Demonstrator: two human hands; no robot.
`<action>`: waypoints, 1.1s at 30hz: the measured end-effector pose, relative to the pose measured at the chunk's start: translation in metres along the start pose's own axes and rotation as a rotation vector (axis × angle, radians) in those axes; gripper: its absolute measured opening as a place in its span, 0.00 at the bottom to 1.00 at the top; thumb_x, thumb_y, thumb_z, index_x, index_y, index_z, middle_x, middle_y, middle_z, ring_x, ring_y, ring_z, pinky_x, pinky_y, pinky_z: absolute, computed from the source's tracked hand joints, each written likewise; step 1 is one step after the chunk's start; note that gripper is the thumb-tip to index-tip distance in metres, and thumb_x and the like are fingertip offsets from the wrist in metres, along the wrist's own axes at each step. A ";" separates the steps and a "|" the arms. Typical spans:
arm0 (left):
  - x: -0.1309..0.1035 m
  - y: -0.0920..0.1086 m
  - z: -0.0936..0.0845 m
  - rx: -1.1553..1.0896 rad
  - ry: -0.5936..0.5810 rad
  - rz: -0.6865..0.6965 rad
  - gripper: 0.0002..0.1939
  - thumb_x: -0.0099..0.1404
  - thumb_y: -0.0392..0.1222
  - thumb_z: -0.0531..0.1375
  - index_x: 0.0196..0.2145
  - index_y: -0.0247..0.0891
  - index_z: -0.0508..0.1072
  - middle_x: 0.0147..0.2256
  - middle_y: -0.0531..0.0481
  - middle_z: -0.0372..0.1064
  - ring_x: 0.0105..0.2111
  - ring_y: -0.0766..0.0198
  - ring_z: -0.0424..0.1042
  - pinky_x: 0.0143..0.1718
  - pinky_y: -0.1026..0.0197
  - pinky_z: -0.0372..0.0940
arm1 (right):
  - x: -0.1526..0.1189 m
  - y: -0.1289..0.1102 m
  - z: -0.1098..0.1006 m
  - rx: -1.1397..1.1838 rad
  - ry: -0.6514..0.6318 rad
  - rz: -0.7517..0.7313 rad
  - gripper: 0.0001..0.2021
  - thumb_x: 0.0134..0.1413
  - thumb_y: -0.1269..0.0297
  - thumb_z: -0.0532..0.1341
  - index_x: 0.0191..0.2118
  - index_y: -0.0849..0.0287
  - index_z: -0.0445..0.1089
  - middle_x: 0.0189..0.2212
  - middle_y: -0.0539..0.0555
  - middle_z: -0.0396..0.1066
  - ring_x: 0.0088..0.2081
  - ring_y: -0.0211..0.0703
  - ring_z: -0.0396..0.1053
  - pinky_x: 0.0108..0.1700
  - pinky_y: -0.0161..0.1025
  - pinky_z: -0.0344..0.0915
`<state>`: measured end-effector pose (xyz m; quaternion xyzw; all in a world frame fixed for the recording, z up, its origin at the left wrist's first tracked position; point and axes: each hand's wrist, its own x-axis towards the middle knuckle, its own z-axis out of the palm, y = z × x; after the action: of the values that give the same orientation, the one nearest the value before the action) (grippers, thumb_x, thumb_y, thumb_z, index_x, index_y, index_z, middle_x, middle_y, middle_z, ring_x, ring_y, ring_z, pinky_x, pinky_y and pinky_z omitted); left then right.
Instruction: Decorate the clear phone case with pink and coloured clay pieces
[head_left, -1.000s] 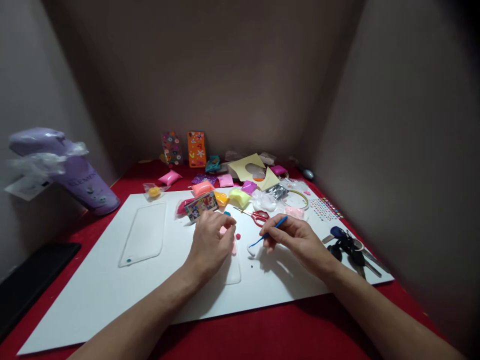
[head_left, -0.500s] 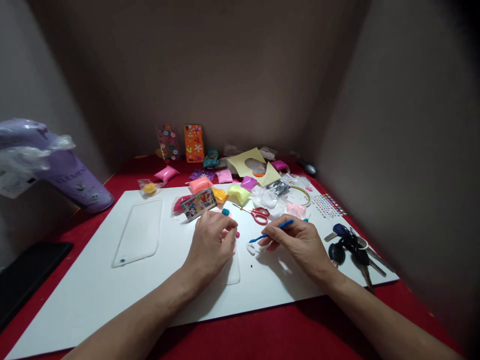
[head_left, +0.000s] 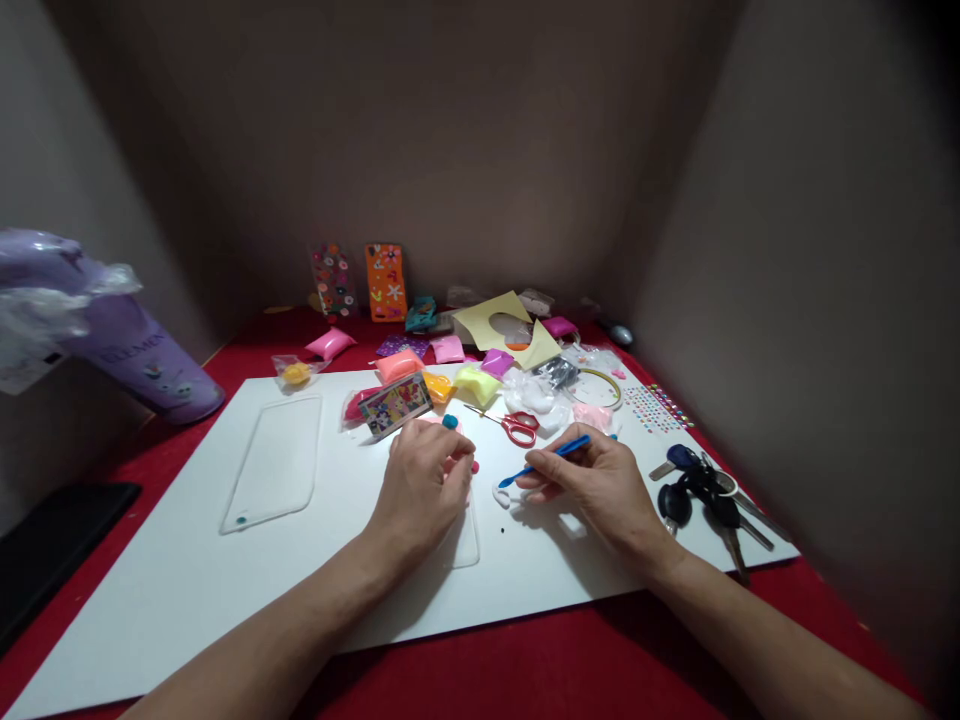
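Between the thumb and fingers of my right hand point(head_left: 589, 480) is a slim blue modelling tool point(head_left: 547, 462), its tip pointing left, just above a small curved piece of white clay point(head_left: 502, 496). My left hand point(head_left: 424, 480) is closed, thumb against curled fingers, over a clear phone case point(head_left: 466, 545); whatever is in the fingers is hidden. Pink clay shows partly behind this hand, with a teal lump point(head_left: 450, 422) and a small red-pink ball point(head_left: 475, 467) beside it. A tiny dark speck lies on the white board point(head_left: 300, 600) below the white clay.
Red-handled scissors point(head_left: 517, 428) and several coloured clay packets point(head_left: 400, 366) lie behind my hands. Keys point(head_left: 709, 495) rest at the right, near a sheet of stickers point(head_left: 658, 408). Another clear case point(head_left: 274, 465) lies left. A purple bottle point(head_left: 154, 355) stands at far left.
The view has shifted slightly. Both hands keep nearly the same pose, and the blue modelling tool stays in my right hand beside the white clay.
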<state>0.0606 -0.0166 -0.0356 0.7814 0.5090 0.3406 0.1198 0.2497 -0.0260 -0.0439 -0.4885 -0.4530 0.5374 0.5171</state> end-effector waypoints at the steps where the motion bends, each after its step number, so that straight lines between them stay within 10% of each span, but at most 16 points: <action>1: 0.000 0.000 0.000 -0.002 0.000 -0.002 0.08 0.58 0.31 0.56 0.26 0.41 0.70 0.27 0.53 0.70 0.36 0.57 0.62 0.39 0.53 0.57 | 0.000 0.000 0.000 0.001 0.008 0.006 0.17 0.39 0.57 0.71 0.27 0.60 0.63 0.19 0.52 0.73 0.27 0.50 0.76 0.24 0.37 0.75; 33: -0.001 0.001 -0.001 0.010 0.002 0.002 0.08 0.58 0.31 0.56 0.26 0.42 0.70 0.27 0.52 0.69 0.36 0.56 0.62 0.39 0.53 0.58 | 0.002 0.000 0.002 0.022 0.023 0.044 0.17 0.40 0.56 0.70 0.27 0.60 0.63 0.19 0.53 0.73 0.23 0.47 0.75 0.23 0.36 0.74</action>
<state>0.0604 -0.0180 -0.0346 0.7822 0.5099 0.3391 0.1147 0.2473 -0.0237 -0.0436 -0.4985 -0.4303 0.5480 0.5157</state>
